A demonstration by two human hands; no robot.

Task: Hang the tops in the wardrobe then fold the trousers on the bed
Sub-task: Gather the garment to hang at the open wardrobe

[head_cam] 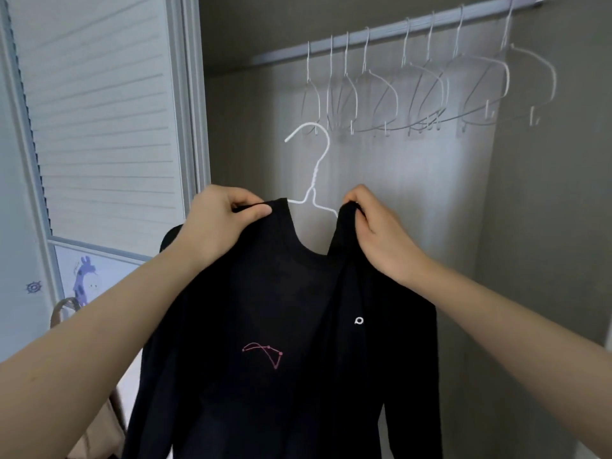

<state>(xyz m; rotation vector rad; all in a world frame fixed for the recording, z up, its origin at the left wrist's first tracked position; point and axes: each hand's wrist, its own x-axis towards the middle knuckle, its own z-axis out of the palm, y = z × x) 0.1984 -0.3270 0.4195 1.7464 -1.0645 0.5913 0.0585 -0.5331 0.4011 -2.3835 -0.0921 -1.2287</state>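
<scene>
1. A black long-sleeved top hangs in front of the open wardrobe, held up at its two shoulders by a person's bare hands.
2. The left hand pinches the left shoulder of the top beside the neckline, thumb over the fabric and fingers curled behind it.
3. The right hand grips the right shoulder, its fingers curled into a bunch of the fabric.
4. A white wire hanger sits inside the top: its hook and twisted neck rise out of the neckline between the two hands, and its arms run down under the fabric on each side.
5. The hook is free, below the wardrobe rail and not on it.
6. A small pink line design shows on the front of the top, and a small white ring mark to its right.
7. A row of bare white wire hangers hangs on the rail, above and to the right of the held hanger.
8. A white louvred door stands at the left, with a purple giraffe picture below it.
</scene>
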